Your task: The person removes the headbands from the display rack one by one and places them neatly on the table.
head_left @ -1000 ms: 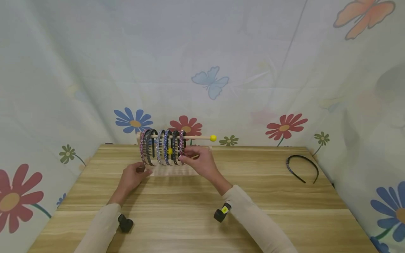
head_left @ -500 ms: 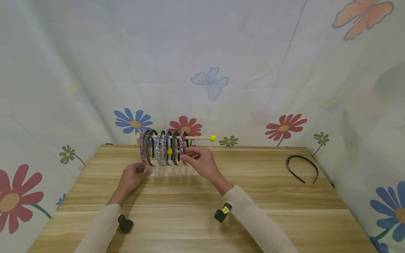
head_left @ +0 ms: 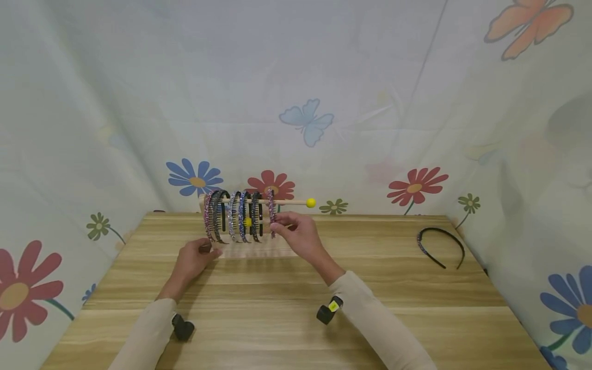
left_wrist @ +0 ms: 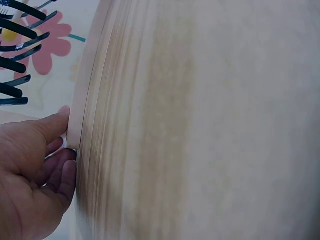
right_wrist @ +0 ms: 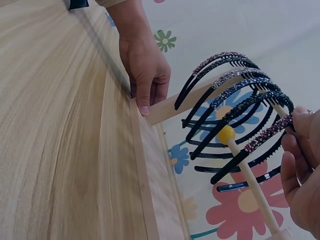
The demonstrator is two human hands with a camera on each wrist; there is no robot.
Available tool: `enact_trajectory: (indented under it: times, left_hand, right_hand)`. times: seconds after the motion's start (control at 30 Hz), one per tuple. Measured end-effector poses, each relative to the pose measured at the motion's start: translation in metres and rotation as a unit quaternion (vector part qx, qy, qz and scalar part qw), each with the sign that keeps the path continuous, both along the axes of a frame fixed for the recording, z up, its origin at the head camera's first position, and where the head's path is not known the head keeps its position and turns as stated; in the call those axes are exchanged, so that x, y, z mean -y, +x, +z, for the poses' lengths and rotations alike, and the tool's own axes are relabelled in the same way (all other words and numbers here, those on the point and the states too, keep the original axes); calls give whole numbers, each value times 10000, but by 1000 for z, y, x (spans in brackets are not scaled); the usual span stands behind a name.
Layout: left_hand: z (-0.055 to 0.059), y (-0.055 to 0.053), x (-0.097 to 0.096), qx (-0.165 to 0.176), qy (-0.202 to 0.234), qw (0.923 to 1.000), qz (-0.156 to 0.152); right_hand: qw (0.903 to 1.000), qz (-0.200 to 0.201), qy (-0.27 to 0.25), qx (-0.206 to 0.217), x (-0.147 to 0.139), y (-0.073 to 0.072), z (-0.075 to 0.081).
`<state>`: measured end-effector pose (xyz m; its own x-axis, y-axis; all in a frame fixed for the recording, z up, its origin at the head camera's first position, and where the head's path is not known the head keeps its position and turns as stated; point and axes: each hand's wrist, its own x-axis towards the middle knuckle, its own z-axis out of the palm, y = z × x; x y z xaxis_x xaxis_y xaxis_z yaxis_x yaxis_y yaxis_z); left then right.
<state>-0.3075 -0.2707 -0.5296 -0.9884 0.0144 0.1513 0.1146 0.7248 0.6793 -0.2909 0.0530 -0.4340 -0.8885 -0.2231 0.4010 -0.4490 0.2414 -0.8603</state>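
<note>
A pale wooden headband stand (right_wrist: 159, 190) stands on the table, its horizontal rod (head_left: 293, 202) ending in a yellow ball (head_left: 311, 203). Several glittery black toothed headbands (head_left: 242, 216) hang around the rod, toward its left end. My right hand (head_left: 301, 237) pinches a pink-glitter headband (head_left: 272, 205) between thumb and fingers; it still encircles the rod, apart from the others. My left hand (head_left: 192, 261) grips the left end of the stand's base, its thumb on the board (left_wrist: 90, 75) in the left wrist view. A second yellow ball (right_wrist: 226, 133) tips a lower peg.
A loose black headband (head_left: 450, 232) with a glittery side lies at the table's right. The wood-grain table (head_left: 259, 318) reaches back to a flower-patterned curtain (head_left: 361, 133). A black camera (head_left: 325, 314) is strapped to the right wrist.
My right hand has moved slightly right, sliding the pink-glitter headband along the rod and away from its neighbour. My left hand has stayed on the base.
</note>
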Motion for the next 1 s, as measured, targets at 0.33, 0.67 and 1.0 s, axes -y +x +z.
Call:
enact_trajectory:
  times: [0.33, 0.67, 1.0]
  left_hand:
    - [-2, -1, 1, -35, -37, 10000, -10]
    - [-2, -1, 1, 29, -29, 10000, -36]
    - [-1, -1, 1, 24, -22, 10000, -34]
  right_hand:
    - [9996, -146, -254, 62, -7, -1, 5]
    - [9994, -222, -232, -143, -17, 1, 13]
    - [9986, -449, -248, 87, -26, 4, 25]
